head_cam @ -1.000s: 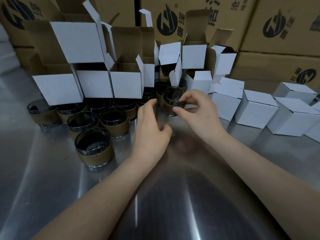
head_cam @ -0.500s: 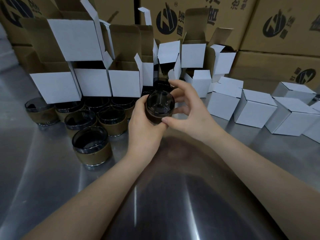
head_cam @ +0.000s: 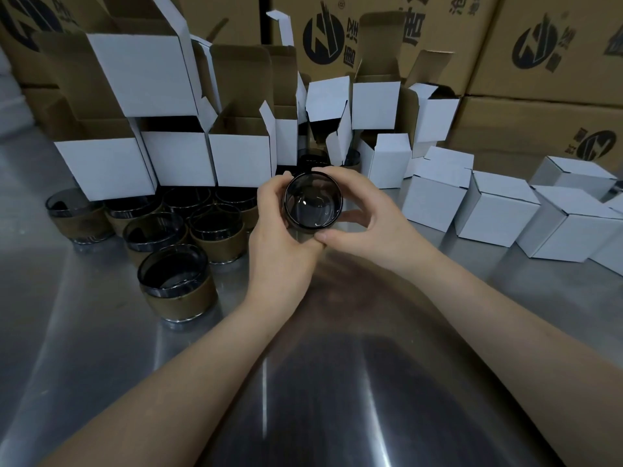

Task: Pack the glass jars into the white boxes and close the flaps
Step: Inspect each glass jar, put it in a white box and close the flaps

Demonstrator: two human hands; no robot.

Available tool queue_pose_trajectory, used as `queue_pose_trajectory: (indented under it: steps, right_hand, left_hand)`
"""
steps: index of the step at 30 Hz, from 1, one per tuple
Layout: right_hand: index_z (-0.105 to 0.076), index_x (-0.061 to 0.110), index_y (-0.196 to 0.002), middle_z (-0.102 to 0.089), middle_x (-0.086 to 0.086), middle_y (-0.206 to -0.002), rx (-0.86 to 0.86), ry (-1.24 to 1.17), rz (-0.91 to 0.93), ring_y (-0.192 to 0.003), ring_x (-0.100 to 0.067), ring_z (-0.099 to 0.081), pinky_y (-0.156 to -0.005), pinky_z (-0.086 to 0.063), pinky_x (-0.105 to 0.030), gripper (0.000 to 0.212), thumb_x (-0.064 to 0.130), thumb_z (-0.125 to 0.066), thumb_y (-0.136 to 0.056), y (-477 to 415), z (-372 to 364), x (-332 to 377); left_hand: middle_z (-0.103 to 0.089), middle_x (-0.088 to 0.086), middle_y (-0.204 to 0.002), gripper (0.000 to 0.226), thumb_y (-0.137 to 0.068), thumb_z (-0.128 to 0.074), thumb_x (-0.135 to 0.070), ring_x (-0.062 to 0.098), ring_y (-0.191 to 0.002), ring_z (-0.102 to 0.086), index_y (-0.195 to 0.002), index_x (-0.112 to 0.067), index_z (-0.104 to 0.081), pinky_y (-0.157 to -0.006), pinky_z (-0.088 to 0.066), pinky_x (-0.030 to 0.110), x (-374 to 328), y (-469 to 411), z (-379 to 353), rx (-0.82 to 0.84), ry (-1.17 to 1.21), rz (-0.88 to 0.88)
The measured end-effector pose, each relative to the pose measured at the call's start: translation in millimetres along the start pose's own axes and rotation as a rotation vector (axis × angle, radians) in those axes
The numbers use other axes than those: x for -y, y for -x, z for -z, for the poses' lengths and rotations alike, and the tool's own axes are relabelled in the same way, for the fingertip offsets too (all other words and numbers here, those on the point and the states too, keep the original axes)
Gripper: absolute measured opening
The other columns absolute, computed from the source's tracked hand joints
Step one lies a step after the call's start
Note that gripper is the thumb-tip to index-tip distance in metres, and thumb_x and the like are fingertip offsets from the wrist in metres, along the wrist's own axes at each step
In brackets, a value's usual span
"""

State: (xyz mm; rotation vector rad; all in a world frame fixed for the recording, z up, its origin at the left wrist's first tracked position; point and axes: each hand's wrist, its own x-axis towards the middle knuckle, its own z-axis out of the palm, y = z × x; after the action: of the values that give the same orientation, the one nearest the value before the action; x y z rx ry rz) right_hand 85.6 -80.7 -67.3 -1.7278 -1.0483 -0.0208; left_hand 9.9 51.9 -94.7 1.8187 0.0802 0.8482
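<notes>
A dark glass jar (head_cam: 313,201) is held up above the table, tipped so its open mouth faces me. My left hand (head_cam: 279,241) grips it from the left and below. My right hand (head_cam: 362,217) curls round its right side, thumb under the rim. Several more jars with tan bands (head_cam: 177,284) stand on the table at the left. Behind them stands a row of open white boxes (head_cam: 241,160) with flaps raised. Closed white boxes (head_cam: 495,210) sit at the right.
Large brown cartons (head_cam: 539,45) with black logos are stacked along the back. The shiny metal table (head_cam: 320,382) stretches toward me under my forearms. Another jar (head_cam: 312,158) stands behind the held one, between the open boxes.
My right hand picked the jar off the table; my left hand joined it. Both hands lifted the jar and tipped its mouth toward me, bringing it nearer.
</notes>
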Motion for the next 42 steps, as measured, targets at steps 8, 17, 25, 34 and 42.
queue_pose_trajectory:
  steps: [8, 17, 25, 34, 42]
  right_hand:
    - [-0.051, 0.029, -0.134, -0.056, 0.018, -0.130, -0.017, -0.041, -0.040, -0.126, -0.003, -0.050, -0.096, -0.050, -0.024, 0.062, 0.019, -0.076, -0.078, -0.3, 1.9, -1.6]
    - [-0.056, 0.040, -0.127, -0.053, 0.001, -0.128, 0.018, -0.065, -0.165, -0.117, -0.001, -0.053, -0.092, -0.045, -0.010, 0.053, 0.033, -0.071, -0.077, -1.6, 3.9, 0.8]
    - [-0.046, 0.038, -0.139, -0.049, -0.005, -0.127, 0.057, -0.093, -0.203, -0.115, -0.009, -0.058, -0.095, -0.048, -0.017, 0.073, 0.025, -0.073, -0.074, -1.3, 7.6, 8.6]
    - [-0.041, 0.022, -0.144, -0.062, -0.013, -0.126, 0.050, -0.332, -0.401, -0.109, -0.023, -0.066, -0.094, -0.055, -0.040, 0.059, 0.022, -0.066, -0.090, -3.7, 5.2, 2.1]
    - [-0.052, 0.020, -0.136, -0.063, 0.006, -0.124, -0.047, -0.217, -0.262, -0.115, -0.005, -0.059, -0.089, -0.048, -0.013, 0.066, 0.015, -0.078, -0.075, -2.8, -0.2, 4.7]
  left_hand:
    - [-0.055, -0.044, -0.106, 0.065, -0.070, -0.073, -0.021, -0.011, -0.104, -0.057, -0.119, -0.045, -0.037, -0.084, -0.046, 0.009, -2.2, 1.3, -1.3, 0.018, 0.031, -0.001]
    - [-0.053, -0.011, -0.121, 0.080, -0.066, -0.079, -0.035, 0.008, -0.120, -0.052, -0.134, -0.032, -0.038, -0.100, -0.048, 0.027, -4.8, 0.9, -4.9, 0.054, 0.065, 0.077]
    - [-0.050, 0.000, -0.130, 0.077, -0.065, -0.084, -0.014, 0.010, -0.117, -0.055, -0.130, -0.032, -0.045, -0.099, -0.051, 0.035, -7.4, -2.2, -1.6, 0.089, 0.086, 0.083]
    - [-0.053, -0.004, -0.112, 0.068, -0.067, -0.089, -0.014, 0.009, -0.104, -0.061, -0.111, -0.023, -0.038, -0.085, -0.053, 0.024, -9.3, -2.2, -2.0, -0.025, 0.192, 0.136]
    - [-0.060, -0.013, -0.111, 0.067, -0.067, -0.086, -0.023, -0.001, -0.102, -0.061, -0.112, -0.035, -0.038, -0.085, -0.049, 0.020, -2.0, -1.6, -2.6, 0.000, 0.136, 0.134]
